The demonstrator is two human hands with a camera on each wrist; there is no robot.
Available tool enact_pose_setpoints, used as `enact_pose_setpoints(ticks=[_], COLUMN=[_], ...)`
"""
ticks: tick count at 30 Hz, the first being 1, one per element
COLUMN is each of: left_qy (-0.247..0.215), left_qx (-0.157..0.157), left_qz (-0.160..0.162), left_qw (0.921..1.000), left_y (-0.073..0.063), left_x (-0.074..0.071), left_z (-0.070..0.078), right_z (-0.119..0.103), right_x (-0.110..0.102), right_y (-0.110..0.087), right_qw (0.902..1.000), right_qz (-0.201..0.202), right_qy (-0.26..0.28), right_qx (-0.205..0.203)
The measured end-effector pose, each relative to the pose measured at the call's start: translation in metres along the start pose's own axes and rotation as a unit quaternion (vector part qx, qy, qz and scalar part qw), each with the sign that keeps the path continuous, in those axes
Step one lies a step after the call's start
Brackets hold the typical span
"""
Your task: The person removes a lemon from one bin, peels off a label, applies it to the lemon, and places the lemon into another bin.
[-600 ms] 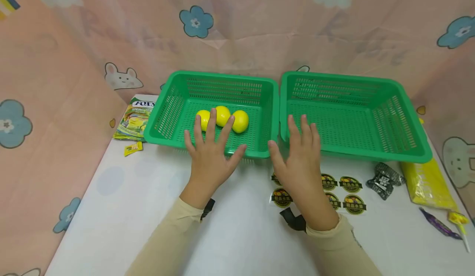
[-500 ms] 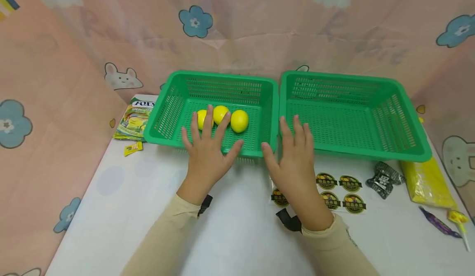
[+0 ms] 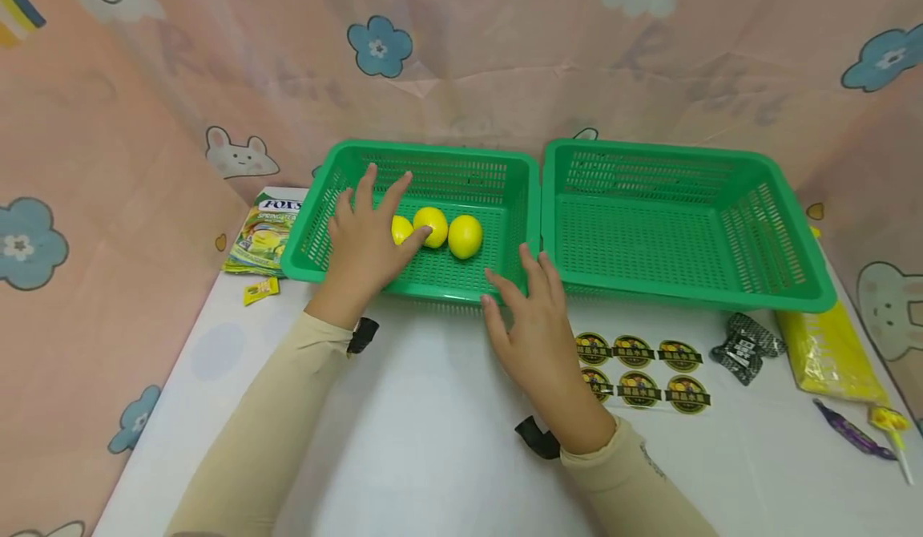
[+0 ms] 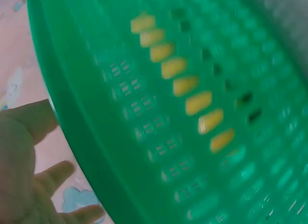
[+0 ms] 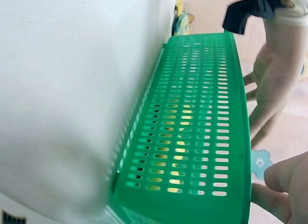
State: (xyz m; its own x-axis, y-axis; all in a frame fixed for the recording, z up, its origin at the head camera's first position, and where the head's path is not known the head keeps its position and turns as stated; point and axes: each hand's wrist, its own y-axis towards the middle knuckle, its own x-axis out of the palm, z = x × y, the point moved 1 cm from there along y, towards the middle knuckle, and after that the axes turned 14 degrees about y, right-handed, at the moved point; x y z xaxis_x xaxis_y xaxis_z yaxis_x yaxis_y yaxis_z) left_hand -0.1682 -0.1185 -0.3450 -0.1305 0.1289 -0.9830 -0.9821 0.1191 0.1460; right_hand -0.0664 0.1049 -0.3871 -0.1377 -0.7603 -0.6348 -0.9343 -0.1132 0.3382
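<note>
Three yellow lemons lie in the left green basket (image 3: 425, 290): a right one (image 3: 465, 238), a middle one (image 3: 433, 218) and a left one (image 3: 401, 229), partly covered by my left hand (image 3: 364, 244). That hand is spread over the basket's left part, fingers extended and holding nothing. My right hand (image 3: 537, 337) hovers near the basket's front right corner, fingers loosely spread. Through the slots of the basket wall (image 4: 120, 152), yellow shows in the left wrist view. From the right wrist, the basket's front side (image 5: 192, 137) appears, with my right fingers (image 5: 272, 202) close to its rim.
A second green basket (image 3: 649, 240) stands against the first on the right. In front lies a sheet of round stickers (image 3: 638, 389). Dark wrapped packets (image 3: 746, 349), a yellow bag (image 3: 832, 357), a purple candy (image 3: 854, 430) and a lollipop (image 3: 890, 421) lie right; tea packets (image 3: 263, 236) and a small yellow candy (image 3: 261, 290) lie left.
My left hand has moved left and further over the basket, uncovering more of the middle lemon. My right hand has shifted left and toward me, away from the right basket.
</note>
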Motion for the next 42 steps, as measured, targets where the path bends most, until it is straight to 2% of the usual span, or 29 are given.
enact_pose_setpoints(ticks=[5, 11, 15, 19, 22, 26, 35, 38, 42], left_qy=[-0.008, -0.024, -0.047, -0.072, -0.109, -0.136, -0.151, -0.163, -0.184], left_qx=[-0.006, -0.011, -0.017, -0.023, -0.034, -0.04, -0.033, -0.037, -0.037], left_qz=[-0.083, -0.177, -0.21, -0.228, -0.238, -0.24, -0.224, -0.193, -0.12], left_qw=[0.9965, 0.9839, 0.9764, 0.9708, 0.9645, 0.9602, 0.9621, 0.9667, 0.975], left_y=[0.023, 0.042, 0.051, 0.055, 0.055, 0.056, 0.056, 0.056, 0.051], left_x=[0.001, 0.012, 0.024, 0.039, 0.046, 0.05, 0.047, 0.046, 0.038], left_z=[-0.013, -0.017, -0.022, -0.029, -0.032, -0.03, -0.028, -0.029, -0.028], right_z=[0.002, 0.001, -0.001, -0.003, -0.004, -0.003, -0.006, -0.007, -0.008], right_x=[0.003, 0.002, 0.0, -0.002, -0.002, -0.004, -0.009, -0.01, -0.01], right_y=[0.0, 0.0, 0.001, 0.002, 0.002, 0.003, 0.003, 0.004, 0.006], right_qw=[0.9999, 0.9996, 0.9989, 0.9984, 0.9985, 0.9989, 0.9988, 0.9985, 0.9984], right_qz=[0.003, 0.01, 0.002, -0.011, -0.017, -0.018, -0.028, -0.033, -0.036], right_qy=[0.013, 0.02, 0.021, 0.015, 0.009, 0.005, -0.007, -0.008, -0.007], right_qx=[-0.005, 0.018, 0.042, 0.053, 0.052, 0.044, 0.04, 0.044, 0.043])
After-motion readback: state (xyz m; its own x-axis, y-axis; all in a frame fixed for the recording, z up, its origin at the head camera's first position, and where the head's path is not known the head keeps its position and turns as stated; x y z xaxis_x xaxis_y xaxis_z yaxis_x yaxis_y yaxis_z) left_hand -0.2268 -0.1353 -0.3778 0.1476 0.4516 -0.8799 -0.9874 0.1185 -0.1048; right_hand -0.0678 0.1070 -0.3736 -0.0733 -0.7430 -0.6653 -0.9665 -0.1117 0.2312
